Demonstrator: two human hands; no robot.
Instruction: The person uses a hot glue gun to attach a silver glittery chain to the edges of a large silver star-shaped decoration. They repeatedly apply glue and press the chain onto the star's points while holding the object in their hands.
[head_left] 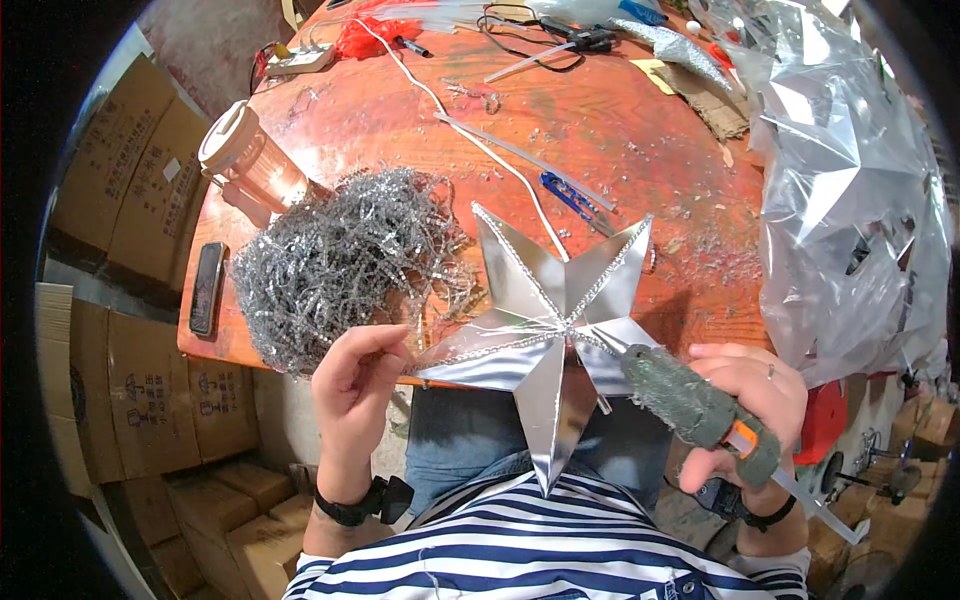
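A shiny silver five-pointed star [545,420] lies at the table's near edge, its lower point hanging over my lap. Thin sparkling silver trim [608,262] runs along its ridges and meets at the centre. At the tip of the left arm, my left hand [358,385] is closed in a pinch on the end of a trim strand; the fingertips partly hide it. Wrapped in my right hand [750,400] is a fuzzy green-grey glue gun [685,400]. Its nozzle end points at the star's right lower arm, and a clear glue stick [815,505] sticks out of its back.
Tangled silver tinsel [340,265] is heaped left of the star, near a bottle [255,160] and a phone [207,290]. A white cord [500,165] runs behind the star, past a blue cutter [568,195]. Plastic-wrapped silver stars [835,150] stand right; cardboard boxes [150,395] left.
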